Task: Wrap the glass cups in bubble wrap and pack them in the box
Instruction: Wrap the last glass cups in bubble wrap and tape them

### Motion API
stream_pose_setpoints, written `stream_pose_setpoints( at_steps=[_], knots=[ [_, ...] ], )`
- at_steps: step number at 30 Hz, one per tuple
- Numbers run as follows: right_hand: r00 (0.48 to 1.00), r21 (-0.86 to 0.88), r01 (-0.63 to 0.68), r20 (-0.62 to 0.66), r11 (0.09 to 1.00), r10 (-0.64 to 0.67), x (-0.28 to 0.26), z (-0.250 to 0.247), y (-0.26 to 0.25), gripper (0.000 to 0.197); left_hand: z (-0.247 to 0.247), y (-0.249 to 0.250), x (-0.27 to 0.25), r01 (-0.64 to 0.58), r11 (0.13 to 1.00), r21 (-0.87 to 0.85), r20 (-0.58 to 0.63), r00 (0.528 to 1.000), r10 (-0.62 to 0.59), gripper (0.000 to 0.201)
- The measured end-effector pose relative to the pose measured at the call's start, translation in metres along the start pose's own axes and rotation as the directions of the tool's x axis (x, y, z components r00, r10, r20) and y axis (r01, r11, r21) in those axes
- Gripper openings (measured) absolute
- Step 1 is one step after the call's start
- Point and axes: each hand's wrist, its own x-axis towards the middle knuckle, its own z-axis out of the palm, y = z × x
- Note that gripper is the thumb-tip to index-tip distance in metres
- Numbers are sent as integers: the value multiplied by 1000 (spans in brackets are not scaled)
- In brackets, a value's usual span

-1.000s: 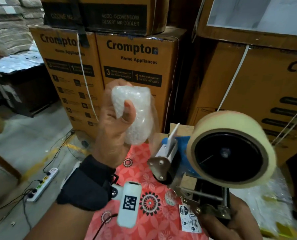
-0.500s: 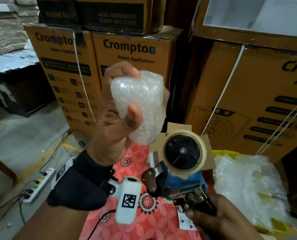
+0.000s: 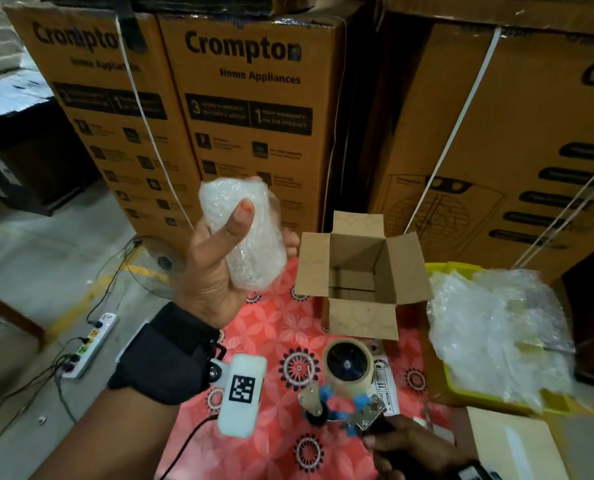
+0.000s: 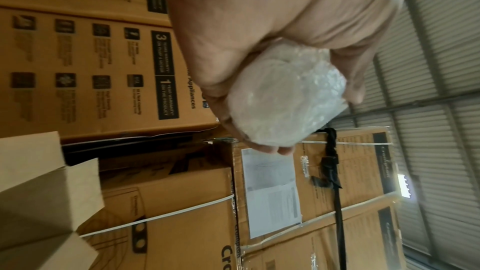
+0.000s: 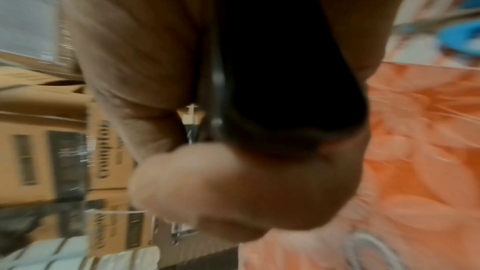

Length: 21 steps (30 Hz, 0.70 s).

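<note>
Left hand (image 3: pixel 216 268) grips wrapped cup (image 3: pixel 243 233); right hand (image 3: pixel 410 445) clutches tape dispenser (image 3: pixel 347 382) over floral tablecloth (image 3: pixel 281 327).

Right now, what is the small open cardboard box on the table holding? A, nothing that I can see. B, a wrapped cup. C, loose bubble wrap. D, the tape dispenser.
A: the small box shows only bare cardboard inside, while the left hand holds the wrapped cup up beside it, and the right hand grips the tape dispenser.

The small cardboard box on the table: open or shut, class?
Open: the small cardboard box has all four flaps folded outward, and its inside looks empty.
</note>
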Motion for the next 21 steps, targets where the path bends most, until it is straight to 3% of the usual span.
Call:
stream_pose_setpoints(
  at_steps=[4,7,10,13,15,17,19,21],
  knots=[
    [999,195,-35,-29,980,42,38,-13,31,78,-11,-9,-3,68,993,-95,-25,997,-70,82],
    [995,116,-55,-71,992,63,56,-16,39,77,-15,-11,-5,92,987,-132,-36,995,-97,77],
    [995,88,-64,-76,994,71,69,-8,33,54,-18,-12,-5,122,981,-149,-43,991,-130,80],
    [978,-18,-26,-207,1000,21,78,1,25,28,-21,-14,-6,138,982,-127,-69,987,-148,85],
    [940,-93,-60,-340,994,25,88,-5,25,31,-22,-15,-8,140,985,-103,-79,986,-149,87],
    [921,-372,-60,-379,926,-92,100,-23,29,49,-24,-16,-7,140,983,-117,-92,984,-151,93],
    [890,-609,-153,-426,778,-159,112,-35,25,34,-31,-10,-10,126,977,-170,-131,980,-149,101],
    [863,-760,-250,-456,600,-218,92,-22,5,42,-31,-12,-9,121,968,-221,-149,976,-156,99]
  ],
)
